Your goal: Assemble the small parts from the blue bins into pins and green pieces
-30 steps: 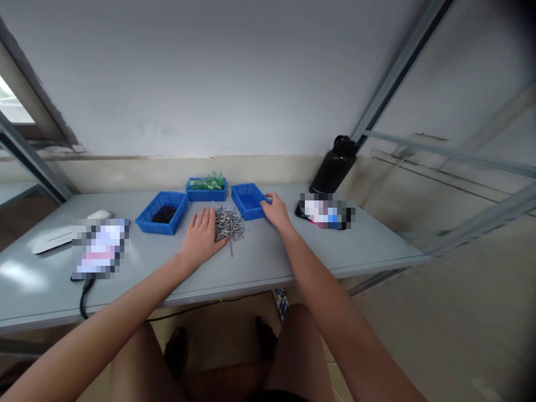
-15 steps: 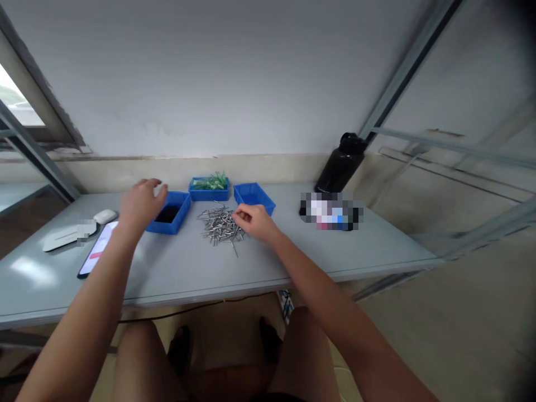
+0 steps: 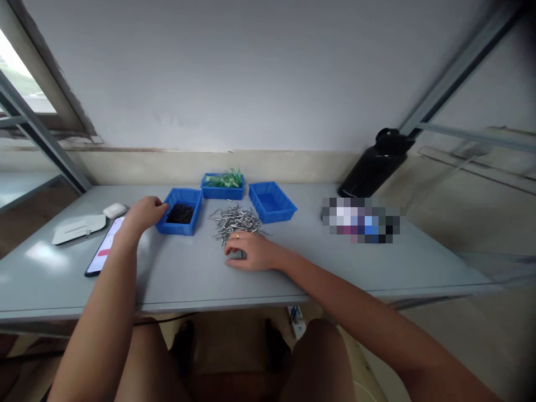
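Observation:
My left hand [image 3: 146, 215] is at the left rim of a blue bin [image 3: 194, 224], its fingers closed together on the edge. Small dark pieces [image 3: 180, 214], too fine to name, lie inside that bin. A loose heap of silver metal pins [image 3: 237, 219], which look like blind rivets, is spread on the table. At the near edge of the heap, my right hand [image 3: 255, 252] rests low, palm down, with thumb and fingers apart around a single pin [image 3: 243, 254]. A ring shows on one finger.
Behind the heap stand a blue bin [image 3: 223, 192] of green strips and another blue bin [image 3: 272, 207] with a bare bottom. A black bottle [image 3: 374, 167] leans near a blurred item [image 3: 360, 220]. At left lie a phone [image 3: 104, 245], a white case [image 3: 114, 210] and a pale flat object [image 3: 77, 229].
My left hand has come down from above the bin to its left rim. My right hand has moved from the heap's right side to its near edge, its pinch opening. The view has shifted.

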`<state>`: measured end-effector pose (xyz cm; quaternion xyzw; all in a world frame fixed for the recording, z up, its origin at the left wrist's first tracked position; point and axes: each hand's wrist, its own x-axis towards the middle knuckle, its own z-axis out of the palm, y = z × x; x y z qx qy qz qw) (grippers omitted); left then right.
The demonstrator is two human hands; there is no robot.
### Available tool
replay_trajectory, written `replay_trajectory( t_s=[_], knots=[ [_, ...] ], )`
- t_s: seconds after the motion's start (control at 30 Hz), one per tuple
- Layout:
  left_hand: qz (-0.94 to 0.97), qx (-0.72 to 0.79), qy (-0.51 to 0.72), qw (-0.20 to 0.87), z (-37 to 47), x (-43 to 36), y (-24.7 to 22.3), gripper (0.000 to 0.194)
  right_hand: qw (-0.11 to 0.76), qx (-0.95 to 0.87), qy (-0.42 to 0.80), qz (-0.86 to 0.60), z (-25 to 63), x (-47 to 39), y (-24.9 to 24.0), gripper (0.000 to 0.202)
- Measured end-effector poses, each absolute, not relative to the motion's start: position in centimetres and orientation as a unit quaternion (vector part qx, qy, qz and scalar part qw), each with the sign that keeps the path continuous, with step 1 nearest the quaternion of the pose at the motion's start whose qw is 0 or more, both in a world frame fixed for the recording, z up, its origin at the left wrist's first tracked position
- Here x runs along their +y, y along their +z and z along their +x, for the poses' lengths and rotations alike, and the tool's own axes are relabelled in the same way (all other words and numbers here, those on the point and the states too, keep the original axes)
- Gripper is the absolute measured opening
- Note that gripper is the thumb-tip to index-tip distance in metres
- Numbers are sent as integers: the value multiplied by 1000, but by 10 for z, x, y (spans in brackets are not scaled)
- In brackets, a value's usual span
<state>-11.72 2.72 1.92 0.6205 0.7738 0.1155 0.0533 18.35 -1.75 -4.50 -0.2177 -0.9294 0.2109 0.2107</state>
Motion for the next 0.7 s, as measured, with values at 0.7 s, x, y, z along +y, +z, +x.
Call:
replay_trajectory(
  t_s=[0.7],
  knots=[
    [501,594,435,456,-100,22,18,38,172,-874,292,-347,200,-3,-32,24]
  ],
)
